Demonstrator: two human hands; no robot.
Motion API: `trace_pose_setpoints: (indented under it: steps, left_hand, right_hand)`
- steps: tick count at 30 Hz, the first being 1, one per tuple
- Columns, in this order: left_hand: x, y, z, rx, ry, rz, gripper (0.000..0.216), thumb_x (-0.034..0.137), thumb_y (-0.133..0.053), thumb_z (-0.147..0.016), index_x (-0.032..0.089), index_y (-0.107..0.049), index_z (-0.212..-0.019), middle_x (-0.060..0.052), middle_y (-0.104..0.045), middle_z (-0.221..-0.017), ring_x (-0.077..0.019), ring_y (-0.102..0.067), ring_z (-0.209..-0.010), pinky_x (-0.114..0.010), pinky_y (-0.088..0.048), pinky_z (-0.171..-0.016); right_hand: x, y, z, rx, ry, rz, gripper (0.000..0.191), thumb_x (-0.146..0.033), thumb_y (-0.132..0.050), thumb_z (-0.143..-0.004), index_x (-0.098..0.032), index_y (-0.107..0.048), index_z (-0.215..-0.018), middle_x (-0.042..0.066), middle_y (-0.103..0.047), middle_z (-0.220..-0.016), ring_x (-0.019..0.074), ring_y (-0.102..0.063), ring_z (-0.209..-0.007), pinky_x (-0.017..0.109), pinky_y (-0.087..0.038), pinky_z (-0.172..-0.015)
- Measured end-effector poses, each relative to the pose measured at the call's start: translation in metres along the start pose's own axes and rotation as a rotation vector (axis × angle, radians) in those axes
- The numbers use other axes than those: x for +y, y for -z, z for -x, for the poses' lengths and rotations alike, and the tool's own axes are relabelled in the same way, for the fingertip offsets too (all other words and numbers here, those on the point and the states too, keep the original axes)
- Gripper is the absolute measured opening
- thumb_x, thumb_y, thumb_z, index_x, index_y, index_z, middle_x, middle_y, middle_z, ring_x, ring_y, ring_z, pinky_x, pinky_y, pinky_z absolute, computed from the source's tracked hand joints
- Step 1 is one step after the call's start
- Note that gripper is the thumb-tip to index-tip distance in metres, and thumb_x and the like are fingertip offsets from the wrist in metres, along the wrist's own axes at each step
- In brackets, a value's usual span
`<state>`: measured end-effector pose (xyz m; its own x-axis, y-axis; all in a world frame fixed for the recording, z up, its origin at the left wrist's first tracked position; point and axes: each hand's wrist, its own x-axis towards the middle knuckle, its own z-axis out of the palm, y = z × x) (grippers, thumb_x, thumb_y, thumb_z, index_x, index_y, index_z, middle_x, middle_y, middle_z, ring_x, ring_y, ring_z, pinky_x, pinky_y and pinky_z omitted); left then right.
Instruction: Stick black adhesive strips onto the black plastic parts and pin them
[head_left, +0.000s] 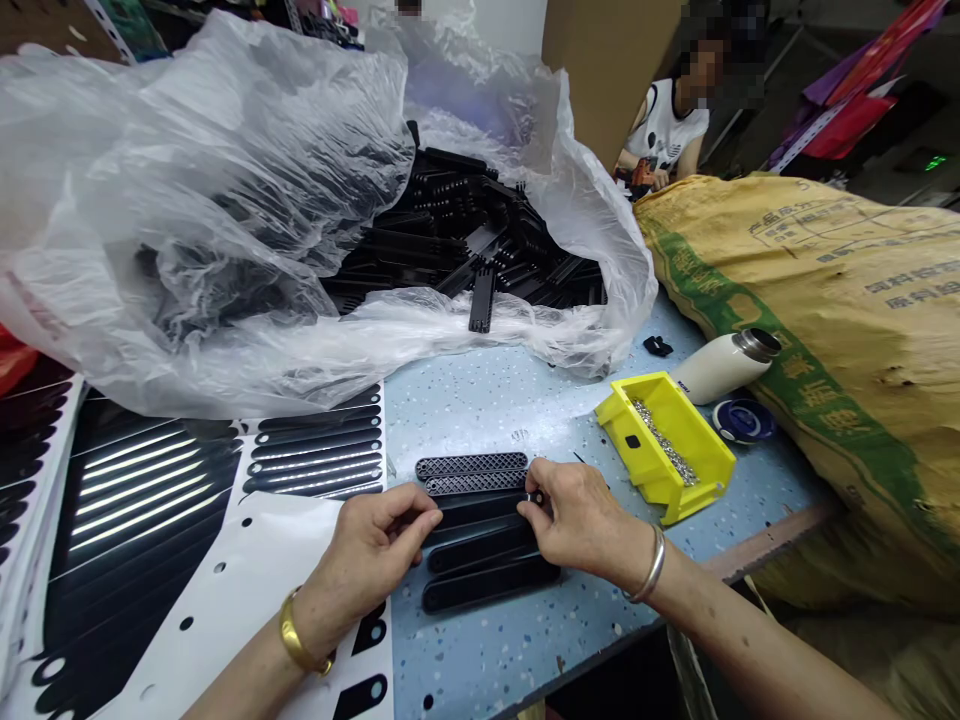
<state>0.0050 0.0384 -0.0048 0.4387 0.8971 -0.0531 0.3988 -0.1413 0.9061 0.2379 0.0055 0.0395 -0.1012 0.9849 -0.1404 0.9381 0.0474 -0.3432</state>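
My left hand (382, 540) pinches the left end of a thin black sticker strip (480, 510) with finger and thumb. At its other end, by a small hole, the fingertips of my right hand (574, 510) are closed on it. Beneath and just in front of the strip, several long black plastic pieces with rounded ends (491, 585) lie side by side on the blue table (480, 650). Two more pieces with a lattice face (472, 465) lie behind it. Under my left wrist is a white sticker sheet (225, 590), partly peeled, with black strips on it.
A large clear plastic bag (262, 360) full of black plastic pieces (420, 245) fills the back. To the right stand a yellow bin (637, 465) of small metal parts, a tilted white bottle (712, 370) and a blue lid (744, 421). Beyond are a yellow sack (840, 290) and another person (667, 120).
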Motion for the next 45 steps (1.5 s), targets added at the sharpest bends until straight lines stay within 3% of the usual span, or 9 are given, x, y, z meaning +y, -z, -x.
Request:
trace_pose_setpoints:
  steps: [8,15,20,25,31,35,39,42,45]
  left_hand:
    - [-0.001,-0.002,-0.001,0.006,0.005,0.044,0.018,0.029,-0.058,-0.082,0.018,-0.061,-0.067,0.004,-0.056,-0.05,-0.0093,-0.057,-0.041,-0.016,-0.044,-0.04]
    - [0.0,-0.001,-0.002,0.02,0.028,0.059,0.019,0.031,-0.06,-0.08,0.018,-0.062,-0.067,0.004,-0.056,-0.05,-0.0093,-0.057,-0.04,-0.016,-0.045,-0.04]
    - [0.004,0.0,-0.001,0.012,0.042,0.068,0.018,0.033,-0.061,-0.08,0.018,-0.064,-0.071,0.002,-0.06,-0.057,-0.0102,-0.06,-0.044,-0.017,-0.047,-0.042]
    - [0.02,0.008,0.001,-0.013,0.088,0.086,0.025,0.036,-0.057,-0.083,0.015,-0.066,-0.071,0.0,-0.06,-0.051,-0.013,-0.061,-0.044,-0.018,-0.044,-0.039]
    - [0.031,0.086,0.008,0.485,-0.091,-0.228,0.032,0.039,-0.066,-0.076,0.018,-0.07,-0.1,-0.004,-0.072,-0.076,-0.0178,-0.068,-0.067,-0.025,-0.054,-0.062]
    - [0.009,0.135,0.042,0.571,0.014,-0.582,0.041,0.046,-0.076,-0.063,0.021,-0.074,-0.095,-0.006,-0.076,-0.089,-0.0223,-0.069,-0.073,-0.026,-0.052,-0.065]
    - [-0.017,0.133,0.077,0.668,0.148,-0.428,0.035,0.047,-0.066,-0.074,0.017,-0.075,-0.091,-0.007,-0.076,-0.086,-0.0199,-0.068,-0.066,-0.027,-0.052,-0.062]
    - [-0.027,0.119,0.084,0.819,0.102,-0.065,0.032,0.042,-0.064,-0.077,0.014,-0.075,-0.087,-0.009,-0.076,-0.093,-0.0235,-0.068,-0.093,-0.031,-0.052,-0.084]
    - [-0.027,0.114,0.083,0.87,0.083,0.174,0.031,0.041,-0.068,-0.073,0.012,-0.074,-0.083,-0.012,-0.076,-0.092,-0.0257,-0.068,-0.097,-0.037,-0.049,-0.092]
  right_hand:
    - [0.011,0.011,-0.003,0.017,-0.097,0.042,0.024,-0.036,-0.073,-0.069,-0.017,-0.059,-0.072,-0.001,-0.055,-0.054,0.0137,-0.049,-0.052,0.025,-0.028,-0.053]
    - [0.037,0.003,0.005,0.13,-0.148,-0.22,0.029,-0.021,-0.051,-0.084,-0.017,-0.055,-0.055,0.002,-0.057,-0.051,0.014,-0.052,-0.051,0.026,-0.034,-0.052]
    - [0.035,0.007,0.015,0.113,-0.259,-0.59,0.033,-0.031,-0.046,-0.09,-0.016,-0.059,-0.065,0.002,-0.059,-0.051,0.0134,-0.054,-0.047,0.024,-0.04,-0.049]
    - [0.024,0.0,0.016,0.024,-0.112,-0.571,0.037,-0.034,-0.043,-0.092,-0.017,-0.054,-0.06,0.0,-0.055,-0.049,0.0127,-0.052,-0.048,0.023,-0.039,-0.049]
    - [0.024,0.022,0.035,0.422,-0.06,-0.389,0.034,-0.039,-0.047,-0.091,-0.018,-0.057,-0.066,0.002,-0.057,-0.057,0.0153,-0.054,-0.052,0.027,-0.042,-0.052]
    - [-0.011,0.002,0.077,0.358,0.145,-0.452,0.018,-0.033,-0.055,-0.087,-0.02,-0.063,-0.078,0.002,-0.06,-0.059,0.0164,-0.055,-0.05,0.029,-0.044,-0.049]
    - [-0.079,-0.055,0.106,0.101,0.433,-0.517,0.012,-0.026,-0.061,-0.08,-0.022,-0.063,-0.091,0.004,-0.063,-0.07,0.0188,-0.059,-0.058,0.032,-0.05,-0.056]
    - [-0.138,-0.084,0.097,0.005,0.666,-0.376,0.042,-0.034,-0.072,-0.072,-0.015,-0.061,-0.107,0.016,-0.064,-0.109,0.0301,-0.06,-0.098,0.043,-0.05,-0.085]
    - [-0.183,-0.097,0.075,-0.072,0.728,-0.103,0.074,-0.052,-0.073,-0.067,-0.005,-0.055,-0.122,0.028,-0.052,-0.128,0.0438,-0.047,-0.118,0.061,-0.038,-0.095]
